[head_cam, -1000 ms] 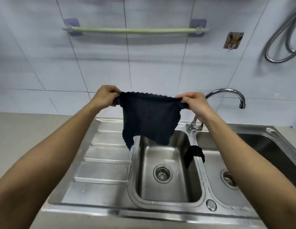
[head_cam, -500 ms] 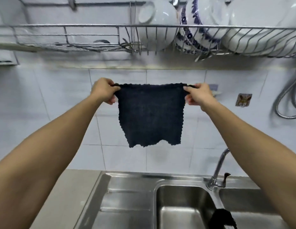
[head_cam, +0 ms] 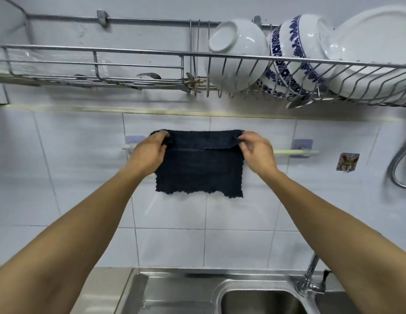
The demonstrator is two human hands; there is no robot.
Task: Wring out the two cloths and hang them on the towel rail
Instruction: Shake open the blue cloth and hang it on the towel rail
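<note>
The middle stretch of the pale green towel rail (head_cam: pixel 292 152) is hidden behind the dark navy knitted cloth (head_cam: pixel 198 171), so whether the cloth rests on it cannot be told. The stainless steel sink (head_cam: pixel 261 300) and the chrome tap (head_cam: pixel 310 277) are cut off by the bottom edge. The large white plate (head_cam: pixel 376 46) runs off the right edge, and the wire dish rack's left end (head_cam: pixel 50 64) is blurred.

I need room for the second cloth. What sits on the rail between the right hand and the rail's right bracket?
Nothing: in the head view, the rail runs bare from the right hand to the bracket.

bright, even light; motion blur; wide-angle bowing.
</note>
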